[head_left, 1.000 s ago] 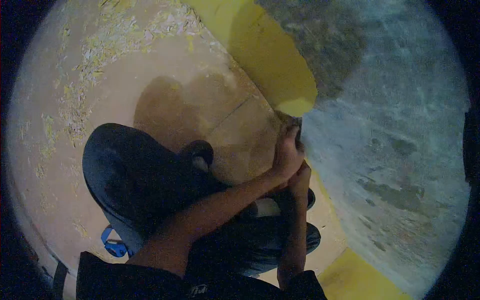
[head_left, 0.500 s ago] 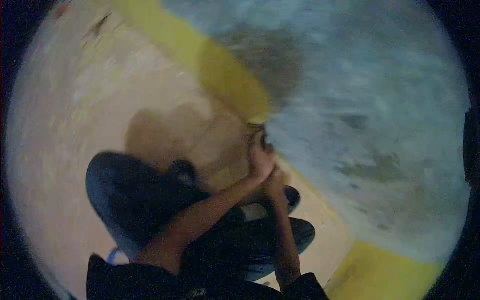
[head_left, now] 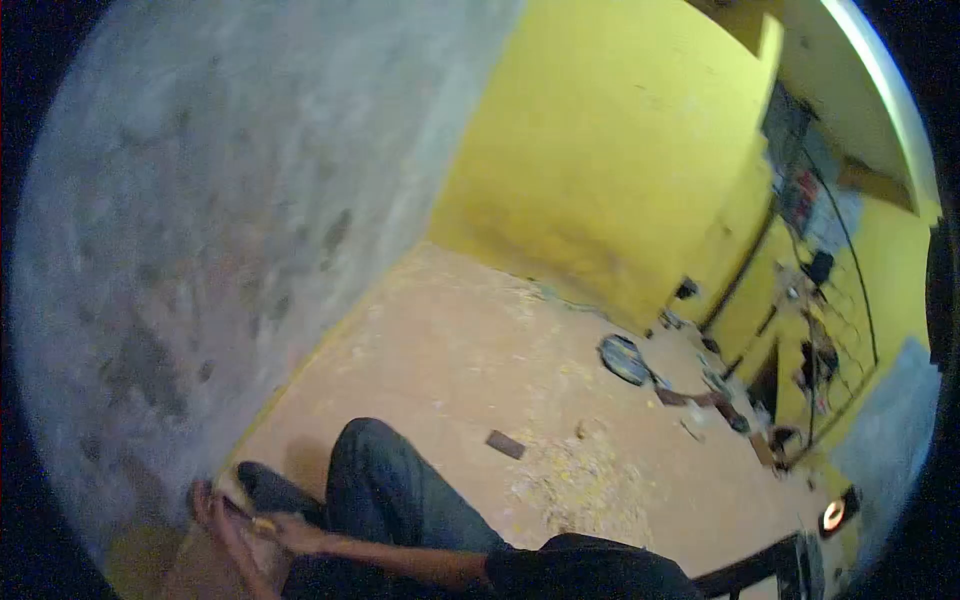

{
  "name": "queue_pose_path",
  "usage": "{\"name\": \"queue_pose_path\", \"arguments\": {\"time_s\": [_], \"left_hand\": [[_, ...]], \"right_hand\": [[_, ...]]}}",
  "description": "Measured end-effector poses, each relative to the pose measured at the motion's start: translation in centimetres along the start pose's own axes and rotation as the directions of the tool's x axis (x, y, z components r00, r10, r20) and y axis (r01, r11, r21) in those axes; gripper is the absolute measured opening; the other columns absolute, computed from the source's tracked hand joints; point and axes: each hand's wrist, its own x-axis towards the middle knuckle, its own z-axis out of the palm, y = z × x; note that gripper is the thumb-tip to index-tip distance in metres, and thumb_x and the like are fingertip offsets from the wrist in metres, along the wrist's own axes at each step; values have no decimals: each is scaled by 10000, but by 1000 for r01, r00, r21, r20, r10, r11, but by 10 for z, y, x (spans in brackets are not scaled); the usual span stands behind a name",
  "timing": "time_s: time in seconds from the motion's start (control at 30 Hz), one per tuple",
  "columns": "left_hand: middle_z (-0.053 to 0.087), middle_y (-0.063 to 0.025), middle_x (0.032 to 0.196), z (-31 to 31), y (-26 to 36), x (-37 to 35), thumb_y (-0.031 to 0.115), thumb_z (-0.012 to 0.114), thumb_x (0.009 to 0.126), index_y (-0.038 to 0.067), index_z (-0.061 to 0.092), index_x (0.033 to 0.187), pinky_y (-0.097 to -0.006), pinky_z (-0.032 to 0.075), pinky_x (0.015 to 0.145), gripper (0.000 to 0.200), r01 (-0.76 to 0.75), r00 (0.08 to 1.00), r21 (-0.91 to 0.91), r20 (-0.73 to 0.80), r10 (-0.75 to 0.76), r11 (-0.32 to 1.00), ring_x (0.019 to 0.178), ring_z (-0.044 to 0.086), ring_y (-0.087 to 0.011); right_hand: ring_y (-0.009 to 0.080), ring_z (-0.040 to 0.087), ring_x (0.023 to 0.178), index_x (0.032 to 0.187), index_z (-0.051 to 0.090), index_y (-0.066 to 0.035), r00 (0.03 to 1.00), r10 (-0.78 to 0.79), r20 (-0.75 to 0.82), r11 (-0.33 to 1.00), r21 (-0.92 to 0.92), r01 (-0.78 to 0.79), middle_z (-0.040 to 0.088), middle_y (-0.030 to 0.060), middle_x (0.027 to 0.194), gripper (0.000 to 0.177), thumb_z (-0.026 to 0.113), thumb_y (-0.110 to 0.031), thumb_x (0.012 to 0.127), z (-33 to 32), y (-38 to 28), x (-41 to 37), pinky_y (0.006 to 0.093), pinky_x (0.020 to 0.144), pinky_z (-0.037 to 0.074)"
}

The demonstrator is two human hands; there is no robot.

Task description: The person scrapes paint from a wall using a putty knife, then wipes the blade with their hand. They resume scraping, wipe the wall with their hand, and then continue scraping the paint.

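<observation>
Right hand (head_left: pixel 291 533) closed round yellow-ended tool (head_left: pixel 262 523); left hand (head_left: pixel 212 508) by mottled wall (head_left: pixel 200 250), grip unclear.

With the right forearm (head_left: pixel 410 562) extended, right hand (head_left: pixel 292 533) and left hand (head_left: pixel 214 508) sit close together, their fingers indistinct.

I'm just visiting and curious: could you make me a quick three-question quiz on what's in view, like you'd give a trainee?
1. What colour is the far wall that meets the grey wall at the corner? (a) red (b) yellow (c) black
2. True or false: a dark rectangular piece lies on the floor beside the scattered flakes.
3. Fill in the blank: of the person's two hands, the one nearer the grey wall is the ____ hand.

Key: 1. b; 2. true; 3. left.
</observation>
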Motion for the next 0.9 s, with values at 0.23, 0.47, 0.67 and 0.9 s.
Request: {"name": "queue_pose_path", "arguments": {"time_s": [0.23, 0.47, 0.67, 0.9], "left_hand": [[466, -140, 1372, 146, 67, 1, 220, 546, 957, 15, 443, 1339, -378, 348, 1067, 445, 285, 958, 370, -131, -254, 884, 1266, 425, -266], [481, -145, 1349, 166, 50, 9, 236, 533, 965, 9, 448, 1330, -381, 355, 1057, 439, 225, 973, 404, -55, -222, 887, 1245, 441, -273], [494, -150, 1330, 144, 51, 10, 250, 522, 971, 4, 452, 1323, -384, 361, 1048, 435, 193, 978, 444, -17, -208, 875, 1226, 454, -278], [510, -156, 1307, 107, 64, 7, 266, 509, 979, -2, 457, 1314, -388, 368, 1039, 432, 153, 984, 467, 10, -178, 871, 1205, 470, -284]], "right_hand": [[363, 591, 1078, 1210, 578, -61, 997, 60, 45, 996, 70, -63, 632, 192, 1179, 480, 527, -456, 942, -1, 3, 2, 458, 945, 442], [389, 288, 1385, 1454, 359, -37, 966, 204, 160, 978, 2, -207, 311, 216, 1502, 943, 508, -730, 832, -15, -20, -11, 500, 1116, 281], [347, 568, 1099, 1299, 452, -17, 999, 6, -41, 1000, -30, -7, 579, 221, 1160, 460, 562, -277, 936, 0, -52, -17, 422, 935, 443], [364, 542, 1098, 1304, 413, 0, 959, -261, -110, 965, -59, 255, 547, 204, 1163, 466, 580, -201, 918, 43, -54, -6, 448, 946, 426]]}}
